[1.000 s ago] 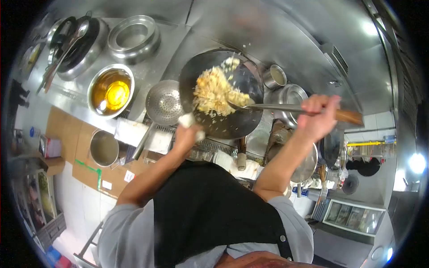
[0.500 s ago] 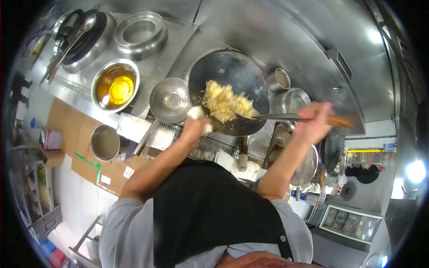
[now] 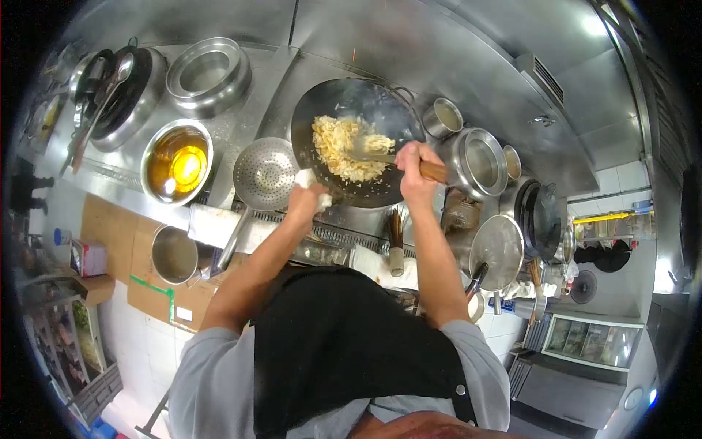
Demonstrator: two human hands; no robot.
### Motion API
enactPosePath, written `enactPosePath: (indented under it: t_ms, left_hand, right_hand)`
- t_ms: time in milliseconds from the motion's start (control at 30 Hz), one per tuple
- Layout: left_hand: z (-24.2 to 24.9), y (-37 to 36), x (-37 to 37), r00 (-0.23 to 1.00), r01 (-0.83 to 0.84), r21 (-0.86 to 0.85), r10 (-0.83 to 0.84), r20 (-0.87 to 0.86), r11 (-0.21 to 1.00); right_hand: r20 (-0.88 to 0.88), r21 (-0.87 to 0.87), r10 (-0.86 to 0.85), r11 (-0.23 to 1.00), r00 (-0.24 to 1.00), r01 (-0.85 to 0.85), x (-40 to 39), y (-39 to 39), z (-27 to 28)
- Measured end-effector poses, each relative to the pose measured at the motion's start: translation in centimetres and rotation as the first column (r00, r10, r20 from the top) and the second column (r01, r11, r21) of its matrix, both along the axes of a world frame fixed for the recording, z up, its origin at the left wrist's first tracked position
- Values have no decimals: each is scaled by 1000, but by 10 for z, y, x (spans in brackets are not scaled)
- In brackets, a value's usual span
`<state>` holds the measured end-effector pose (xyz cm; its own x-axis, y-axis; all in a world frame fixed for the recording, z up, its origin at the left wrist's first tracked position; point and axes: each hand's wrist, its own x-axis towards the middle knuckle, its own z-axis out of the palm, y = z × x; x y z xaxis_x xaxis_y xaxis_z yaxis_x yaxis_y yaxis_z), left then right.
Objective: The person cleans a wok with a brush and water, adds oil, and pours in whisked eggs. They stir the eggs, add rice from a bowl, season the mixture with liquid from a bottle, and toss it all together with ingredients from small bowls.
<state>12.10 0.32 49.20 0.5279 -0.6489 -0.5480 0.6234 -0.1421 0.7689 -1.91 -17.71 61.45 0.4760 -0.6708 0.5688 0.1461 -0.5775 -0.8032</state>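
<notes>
A dark wok [image 3: 303, 110] holds fried rice [image 3: 338, 143] with yellow and brown pieces in it, and a faint haze hangs above. My left hand [image 3: 307, 199] is closed around a white cloth [image 3: 306, 178] at the wok's near left rim. With my right hand [image 3: 418, 172] I grip the wooden handle of a wok spatula [image 3: 376, 156], whose metal end lies in the rice, partly hidden. Just left of the wok, a perforated strainer [image 3: 265, 175] sits with its handle pointing toward me.
A metal bowl of yellow oil [image 3: 178, 162] and a lidded-looking round pot [image 3: 208, 73] stand left. Small metal pots [image 3: 443, 117] and a larger one [image 3: 475, 162] line the right side. A bamboo brush [image 3: 395, 249] stands in front; a fine sieve [image 3: 497, 252] lies right.
My right hand has moved left and closer to the wok, carrying the spatula's end further into the rice. The rice lies more spread out. My left hand stays at the rim.
</notes>
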Motion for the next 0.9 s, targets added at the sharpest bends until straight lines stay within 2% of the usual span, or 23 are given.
enactPosePath:
  t_ms: [67,133,200,267,300,400,433,500,533,567,667,700,800,833,900]
  left_hand:
    - [4,-8,5,999,36,47,-38,39,998]
    - [2,-18,12,997,31,66,-36,69,997]
    - [-13,-29,10,997,-10,48,6,83,999]
    - [-17,-35,7,990,-50,82,38,139,995]
    - [-20,-35,7,984,-73,104,55,167,992]
    - [-15,-31,8,980,-45,74,30,197,996]
    - [-21,-33,7,982,-25,68,12,186,997]
    - [-40,-36,12,984,9,53,-18,175,999]
    - [-40,-35,12,981,16,64,-29,194,998]
    - [-41,-35,11,976,21,76,-37,214,997]
    - [-33,-32,15,975,27,120,-53,217,992]
    - [-27,-32,14,977,33,132,-60,205,991]
    - [-27,-34,11,975,-14,87,-6,224,996]
    - [-26,-31,13,976,19,76,-35,214,997]
    - [-21,-28,15,979,79,49,-87,187,996]
  right_hand:
    - [217,178,37,981,976,-76,3,7,36]
    - [417,144,70,979,906,-142,-6,1,56]
    - [530,234,15,958,848,-163,6,-13,17]
    - [226,215,-33,976,974,-17,32,-17,-6]
    - [39,132,-17,991,999,12,29,-29,3]
    - [267,206,-52,979,962,-5,28,-13,62]
    - [440,174,35,977,897,-123,26,-17,54]
    - [333,212,21,972,943,-97,43,-27,5]
    - [285,233,12,969,959,-81,53,-19,3]
    - [165,177,98,976,981,-127,52,-22,12]
    - [174,104,32,993,984,-51,43,-2,50]
    - [311,117,114,981,943,-157,39,-2,46]
    - [334,202,136,956,933,-211,61,-5,2]
    - [174,181,65,979,983,-97,60,-2,18]
    - [294,192,105,967,950,-166,50,-4,38]
